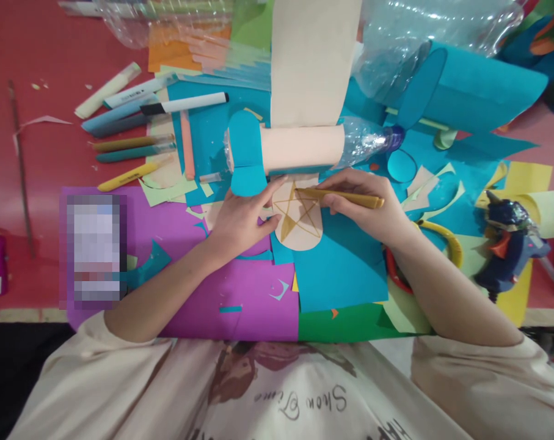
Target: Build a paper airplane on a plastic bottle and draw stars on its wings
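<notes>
My right hand (357, 195) grips a gold-brown marker (350, 197), its tip resting on a peach paper cutout (299, 241) with a rounded lower end. On that cutout a star is outlined in gold, and part of it is coloured in. Flat beside the cutout lies my left hand (244, 217), fingers spread, with fingertips at its left edge. Just beyond both hands a plastic bottle (366, 143) lies on its side, wrapped in peach paper (302, 146) and a blue paper piece (247, 153) at its left end. The cutout's top edge meets the wrapped bottle.
Several markers (134, 143) lie at the left. A hot glue gun (508, 250) and yellow-and-red-handled scissors (453, 244) are at the right. A blue paper-covered bottle (482, 91) lies at the back right. Purple paper (240, 299) and scraps cover the near side.
</notes>
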